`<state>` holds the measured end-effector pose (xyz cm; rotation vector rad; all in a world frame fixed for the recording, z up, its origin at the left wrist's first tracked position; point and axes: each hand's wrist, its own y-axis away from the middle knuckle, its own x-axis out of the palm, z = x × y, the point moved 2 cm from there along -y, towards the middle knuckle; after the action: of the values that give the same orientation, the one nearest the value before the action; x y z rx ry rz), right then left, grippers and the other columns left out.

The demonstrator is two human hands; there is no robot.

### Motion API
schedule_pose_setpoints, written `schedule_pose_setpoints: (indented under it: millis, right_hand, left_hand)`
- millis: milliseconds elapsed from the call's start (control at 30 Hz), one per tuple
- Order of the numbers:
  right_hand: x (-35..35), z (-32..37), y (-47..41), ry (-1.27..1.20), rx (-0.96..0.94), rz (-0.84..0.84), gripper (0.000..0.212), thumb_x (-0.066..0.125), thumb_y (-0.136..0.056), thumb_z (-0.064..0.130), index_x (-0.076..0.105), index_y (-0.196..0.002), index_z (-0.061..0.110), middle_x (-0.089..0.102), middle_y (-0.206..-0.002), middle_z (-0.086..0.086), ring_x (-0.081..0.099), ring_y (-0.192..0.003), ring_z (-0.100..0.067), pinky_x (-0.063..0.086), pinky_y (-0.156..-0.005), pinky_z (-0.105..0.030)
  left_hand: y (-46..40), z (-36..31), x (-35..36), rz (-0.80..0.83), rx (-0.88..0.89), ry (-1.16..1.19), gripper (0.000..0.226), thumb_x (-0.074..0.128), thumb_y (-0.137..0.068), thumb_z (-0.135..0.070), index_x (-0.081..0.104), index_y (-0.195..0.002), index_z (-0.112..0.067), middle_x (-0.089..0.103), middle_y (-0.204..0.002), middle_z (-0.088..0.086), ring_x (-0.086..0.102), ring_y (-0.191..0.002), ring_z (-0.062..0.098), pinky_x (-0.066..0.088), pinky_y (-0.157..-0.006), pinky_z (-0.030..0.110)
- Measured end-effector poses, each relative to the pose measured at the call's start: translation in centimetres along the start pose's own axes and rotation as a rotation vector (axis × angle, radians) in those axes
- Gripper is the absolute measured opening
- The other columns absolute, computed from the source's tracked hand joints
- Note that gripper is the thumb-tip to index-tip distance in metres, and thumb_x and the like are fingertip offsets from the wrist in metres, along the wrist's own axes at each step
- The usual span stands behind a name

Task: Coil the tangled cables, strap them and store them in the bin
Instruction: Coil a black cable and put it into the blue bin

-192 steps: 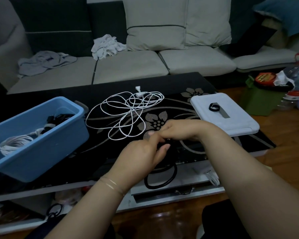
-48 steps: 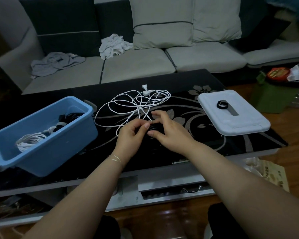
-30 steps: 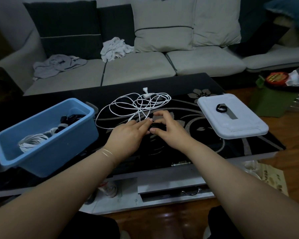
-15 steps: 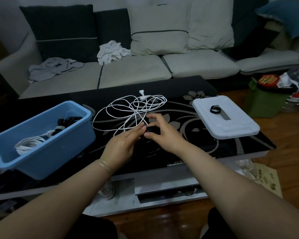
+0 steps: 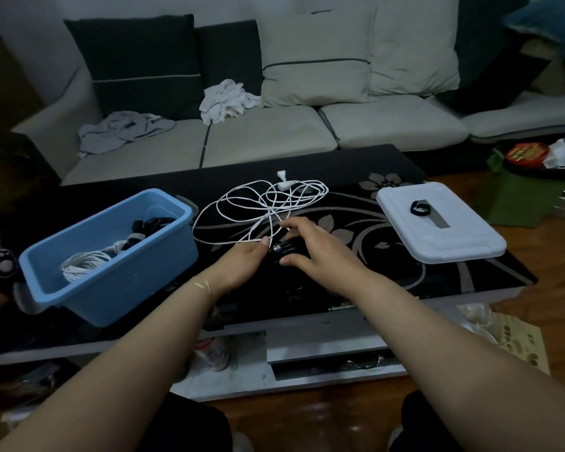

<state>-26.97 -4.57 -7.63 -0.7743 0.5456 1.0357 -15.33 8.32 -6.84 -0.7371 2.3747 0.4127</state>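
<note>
hands, as before, on black cable

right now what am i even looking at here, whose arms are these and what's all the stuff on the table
There is no machine here: the camera sits on a person's head and looks down at their own two bare arms. On the black table stand a blue bin holding coiled cables, a tangled white cable, and a white lid with a small black strap on it. The left hand and right hand meet over a small black cable bundle, fingers curled at it.
</note>
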Motion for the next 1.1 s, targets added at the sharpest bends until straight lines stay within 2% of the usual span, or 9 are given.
schedule_pose_setpoints:
  millis: [100, 200, 300, 533, 633, 733, 833, 1033, 1100]
  right_hand:
    - [-0.5, 0.6, 0.0, 0.003, -0.051, -0.006, 0.06, 0.07, -0.083, 0.036, 0.039, -0.134, 0.028, 0.058, -0.123, 0.002, 0.049, -0.121, -0.013, 0.04, -0.097, -0.03]
    - [-1.0, 1.0, 0.0, -0.008, -0.071, 0.007, 0.062, 0.07, -0.082, 0.035, 0.038, -0.134, 0.027, 0.058, -0.124, 0.002, 0.048, -0.122, -0.013, 0.04, -0.099, -0.031]
    - [-1.1, 1.7, 0.0, -0.016, -0.099, 0.022, 0.062, 0.07, -0.083, 0.033, 0.038, -0.136, 0.026, 0.059, -0.12, 0.008, 0.048, -0.12, -0.011, 0.039, -0.097, -0.027]
    - [-0.2, 3.2, -0.6, -0.012, -0.18, -0.046, 0.065, 0.071, -0.082, 0.033, 0.038, -0.138, 0.031, 0.055, -0.119, 0.011, 0.047, -0.117, -0.008, 0.039, -0.098, -0.025]
    - [0.2, 3.8, -1.1, -0.027, -0.211, -0.108, 0.066, 0.072, -0.081, 0.031, 0.041, -0.138, 0.026, 0.057, -0.119, 0.009, 0.044, -0.118, -0.004, 0.037, -0.1, -0.024]
    - [0.4, 4.6, -1.1, -0.025, -0.28, -0.183, 0.061, 0.072, -0.08, 0.031, 0.047, -0.134, 0.02, 0.059, -0.121, 0.003, 0.044, -0.117, -0.005, 0.033, -0.099, -0.017]
    - [0.7, 5.1, -1.1, -0.001, -0.345, -0.24, 0.056, 0.062, -0.08, 0.041, 0.04, -0.13, 0.029, 0.059, -0.119, 0.001, 0.047, -0.113, -0.007, 0.033, -0.096, -0.016]
    - [1.2, 5.2, -2.0, -0.034, -0.306, -0.294, 0.085, 0.076, -0.072, 0.036, 0.025, -0.14, 0.033, 0.054, -0.13, 0.003, 0.043, -0.123, -0.007, 0.029, -0.105, -0.017]
    - [0.9, 4.7, -2.3, -0.043, -0.289, -0.341, 0.087, 0.073, -0.072, 0.042, 0.024, -0.142, 0.029, 0.046, -0.139, 0.001, 0.042, -0.13, -0.012, 0.034, -0.109, -0.029]
  left_hand:
    - [0.4, -0.5, -0.7, 0.054, 0.074, 0.045, 0.055, 0.033, -0.101, -0.045, 0.066, -0.091, -0.003, 0.068, -0.093, 0.021, 0.059, -0.08, 0.017, 0.047, -0.088, 0.047]
    - [1.2, -1.3, -1.0, 0.158, 0.063, 0.086, 0.053, 0.028, -0.103, -0.045, 0.07, -0.089, -0.015, 0.072, -0.092, 0.001, 0.065, -0.088, 0.012, 0.047, -0.09, 0.031]
    - [1.9, -1.9, -1.4, 0.232, 0.103, 0.071, 0.056, 0.026, -0.103, -0.043, 0.07, -0.096, -0.009, 0.074, -0.097, 0.003, 0.068, -0.094, 0.014, 0.047, -0.092, 0.026]
    - [3.4, -2.5, -3.8, 0.19, 0.193, -0.059, 0.044, 0.032, -0.103, -0.035, 0.067, -0.095, -0.012, 0.071, -0.094, 0.001, 0.063, -0.084, 0.006, 0.047, -0.079, 0.02]
    - [3.8, -3.0, -4.8, 0.121, 0.204, -0.187, 0.042, 0.032, -0.103, -0.035, 0.063, -0.097, -0.007, 0.066, -0.096, 0.013, 0.058, -0.082, 0.014, 0.046, -0.081, 0.031]
    - [4.0, -3.3, -5.6, 0.132, 0.186, -0.247, 0.034, 0.031, -0.103, -0.037, 0.059, -0.09, -0.024, 0.064, -0.097, -0.004, 0.058, -0.092, 0.009, 0.043, -0.089, 0.027]
    - [4.4, -3.6, -6.3, 0.139, 0.168, -0.255, 0.037, 0.031, -0.102, -0.04, 0.062, -0.111, -0.021, 0.063, -0.113, -0.006, 0.057, -0.106, 0.007, 0.04, -0.098, 0.025]
    - [5.0, -3.3, -6.4, 0.045, 0.185, -0.32, 0.029, 0.034, -0.104, -0.032, 0.055, -0.086, -0.025, 0.058, -0.08, -0.008, 0.056, -0.076, 0.009, 0.04, -0.064, 0.016]
    - [5.0, -3.3, -7.4, -0.061, 0.179, -0.369, 0.025, 0.034, -0.103, -0.032, 0.055, -0.095, -0.022, 0.058, -0.084, -0.007, 0.056, -0.083, 0.013, 0.039, -0.069, 0.023]
